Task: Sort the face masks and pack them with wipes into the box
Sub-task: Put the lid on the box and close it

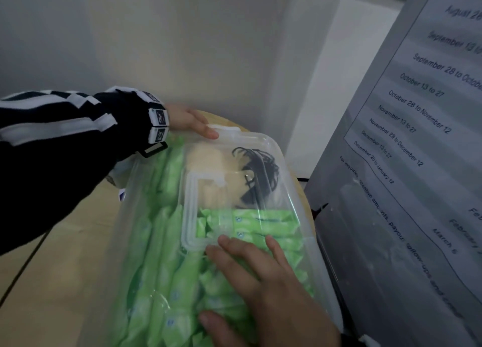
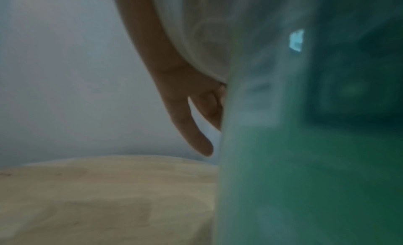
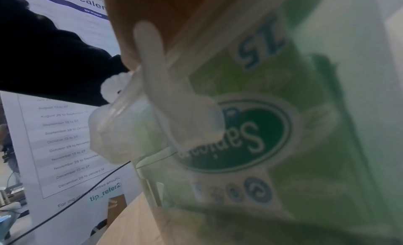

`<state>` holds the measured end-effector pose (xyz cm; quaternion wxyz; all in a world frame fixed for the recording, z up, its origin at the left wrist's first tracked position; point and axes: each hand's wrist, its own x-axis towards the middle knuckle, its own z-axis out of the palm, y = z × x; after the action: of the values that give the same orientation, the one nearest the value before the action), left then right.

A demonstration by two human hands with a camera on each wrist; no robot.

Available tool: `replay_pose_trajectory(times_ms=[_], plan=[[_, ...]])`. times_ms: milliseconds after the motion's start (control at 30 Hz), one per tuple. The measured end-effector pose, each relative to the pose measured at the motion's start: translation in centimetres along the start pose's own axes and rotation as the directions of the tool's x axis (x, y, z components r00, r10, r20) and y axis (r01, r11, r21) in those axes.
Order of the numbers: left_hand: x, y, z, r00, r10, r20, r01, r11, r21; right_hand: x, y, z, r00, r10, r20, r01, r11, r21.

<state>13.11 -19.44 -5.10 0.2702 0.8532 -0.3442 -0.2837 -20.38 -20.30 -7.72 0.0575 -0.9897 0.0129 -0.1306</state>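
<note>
A clear plastic box (image 1: 294, 203) stands on the table, with its clear lid (image 1: 260, 143) on top. Through the lid I see several green wipe packs (image 1: 167, 281) and a black mask (image 1: 257, 174) with its ear loops at the far end. My left hand (image 1: 193, 123) rests on the lid's far rim, thumb along the edge. Its fingers (image 2: 187, 124) hang straight down beside the box wall (image 2: 283, 162). My right hand (image 1: 260, 281) lies flat on the near part of the lid with fingers spread. A green wipe pack (image 3: 250, 136) shows behind the box wall by a lid clip (image 3: 152, 110).
A grey printed board (image 1: 404, 138) with date lines stands close against the box's right side. The round pale wooden table (image 1: 65, 268) extends to the left of the box. A white wall (image 1: 182, 47) is behind. A thin black cable (image 3: 65, 212) runs past the table edge.
</note>
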Motion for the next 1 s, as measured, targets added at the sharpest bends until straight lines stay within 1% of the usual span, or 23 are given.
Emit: replay_pose_trajectory(times_ms=[67, 167, 233, 300, 333, 433, 567, 700, 867, 1000], plan=[[-0.9, 0.7, 0.3, 0.998, 0.023, -0.065, -0.019, 0.997, 0.068, -0.1, -0.2, 0.0, 1.0, 0.008, -0.021, -0.008, 0.999, 0.031], [-2.0, 1.5, 1.2, 0.984, 0.096, -0.148, -0.071, 0.984, 0.165, -0.4, -0.5, -0.4, 0.999, 0.027, -0.031, -0.021, 0.983, 0.185], [-2.7, 1.9, 1.7, 0.967, 0.144, -0.21, -0.089, 0.963, 0.253, -0.5, -0.6, -0.6, 0.999, 0.04, -0.029, -0.032, 0.969, 0.246], [-3.3, 2.2, 2.2, 0.942, 0.193, -0.275, -0.096, 0.939, 0.329, -0.5, -0.7, -0.7, 0.999, 0.041, -0.003, -0.039, 0.962, 0.271], [-3.6, 2.2, 2.3, 0.935, 0.211, -0.286, -0.098, 0.927, 0.362, -0.3, -0.8, -0.8, 0.999, 0.044, 0.032, -0.052, 0.955, 0.292], [-4.7, 2.1, 2.8, 0.93, 0.237, -0.281, -0.099, 0.898, 0.429, 0.0, -0.7, -1.2, 0.991, 0.035, 0.131, -0.076, 0.944, 0.323], [-6.9, 1.0, 3.3, 0.931, 0.249, -0.268, -0.139, 0.919, 0.37, -0.1, -0.6, -1.3, 0.99, 0.023, 0.139, -0.065, 0.95, 0.305], [-10.4, 0.0, 4.5, 0.944, 0.195, -0.266, -0.066, 0.901, 0.428, -0.1, -0.4, -1.1, 0.99, 0.017, 0.142, -0.061, 0.949, 0.31], [-14.8, -0.1, 5.4, 0.968, 0.128, -0.216, -0.013, 0.885, 0.466, 0.1, -0.6, -1.6, 0.988, 0.023, 0.154, -0.067, 0.954, 0.292], [-17.9, 0.1, 7.0, 0.982, 0.062, -0.179, 0.028, 0.885, 0.464, 0.0, -1.1, -2.2, 0.983, 0.075, 0.169, -0.127, 0.939, 0.319]])
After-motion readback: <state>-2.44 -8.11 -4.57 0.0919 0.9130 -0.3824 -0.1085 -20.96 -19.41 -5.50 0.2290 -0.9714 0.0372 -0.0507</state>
